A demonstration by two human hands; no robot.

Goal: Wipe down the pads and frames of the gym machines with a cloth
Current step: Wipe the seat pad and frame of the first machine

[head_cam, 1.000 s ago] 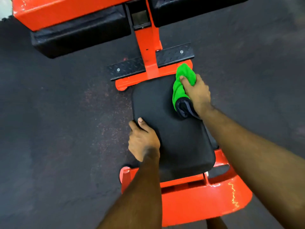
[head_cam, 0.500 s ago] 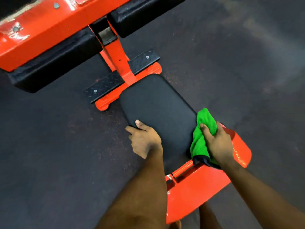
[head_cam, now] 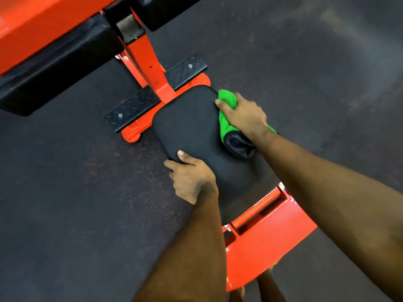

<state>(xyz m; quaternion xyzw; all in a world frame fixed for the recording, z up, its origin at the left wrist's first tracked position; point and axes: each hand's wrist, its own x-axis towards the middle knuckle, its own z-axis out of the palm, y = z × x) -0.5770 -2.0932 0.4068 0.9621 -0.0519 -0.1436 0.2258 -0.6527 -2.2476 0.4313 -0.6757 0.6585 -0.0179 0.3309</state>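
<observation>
A black seat pad [head_cam: 196, 127] lies on an orange machine frame [head_cam: 266, 243]. My right hand [head_cam: 244, 116] grips a green cloth [head_cam: 227, 100] with a dark inner side and presses it on the pad's far right edge. My left hand [head_cam: 192, 177] grips the pad's near left edge, thumb on top and fingers curled under the side. The orange upright post [head_cam: 146, 59] rises beyond the pad.
Two large black pads [head_cam: 56, 66] sit under an orange top plate [head_cam: 43, 25] at the upper left. Black checker-plate foot rests [head_cam: 133, 107] flank the post. Dark rubber floor [head_cam: 316, 73] surrounds the machine. My foot shows below the frame at the bottom edge.
My right hand slid the cloth from the pad's near right edge by the orange frame back up to its far right corner. The left hand kept its grip.
</observation>
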